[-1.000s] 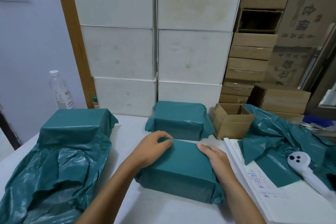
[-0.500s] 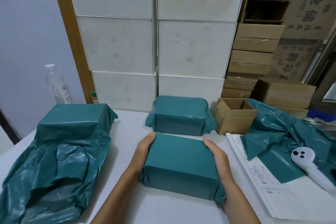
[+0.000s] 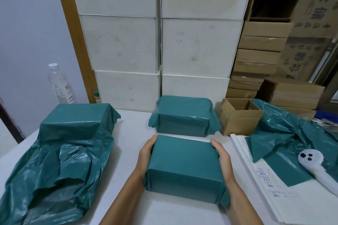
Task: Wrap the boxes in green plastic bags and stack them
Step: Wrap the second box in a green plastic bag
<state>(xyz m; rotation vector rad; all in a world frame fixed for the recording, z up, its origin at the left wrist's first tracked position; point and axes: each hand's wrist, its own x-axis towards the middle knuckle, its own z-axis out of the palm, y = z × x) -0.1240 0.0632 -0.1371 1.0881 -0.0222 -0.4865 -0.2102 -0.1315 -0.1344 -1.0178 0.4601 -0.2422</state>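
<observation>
Hands flank the near wrapped box [image 3: 183, 167] in the head view, our only view. Our left hand [image 3: 146, 153] presses flat against its left side, our right hand [image 3: 222, 159] against its right, fingers curled over the far corners: a two-sided clamp on the package. We judge this grip pins the folded bag ends against the box walls and readies the package for a lift; a loose tail of film bulges at the near right corner by the right wrist, so the wrap may slip if pressure eases.

Directly behind, just apart, sits a second wrapped box [image 3: 183, 116], its bag edges flaring at the base. We take it as the likely base of the stack. At left, a third box [image 3: 75, 117] is only capped by a green bag [image 3: 54, 166] whose long slack spills toward us, so its wrapping looks unfinished.

Surface: a white table [image 3: 131, 129], matte. On its right side lie a spare green bag [image 3: 285, 133], an open cardboard carton [image 3: 237, 115], a sheet of handwritten notes [image 3: 265, 179] and a white handheld device [image 3: 311, 160].

Room: white cartons [image 3: 197, 45] stacked high against the back, brown cartons [image 3: 259, 51] to the right, a water bottle [image 3: 59, 84] by the pale wall at left.
</observation>
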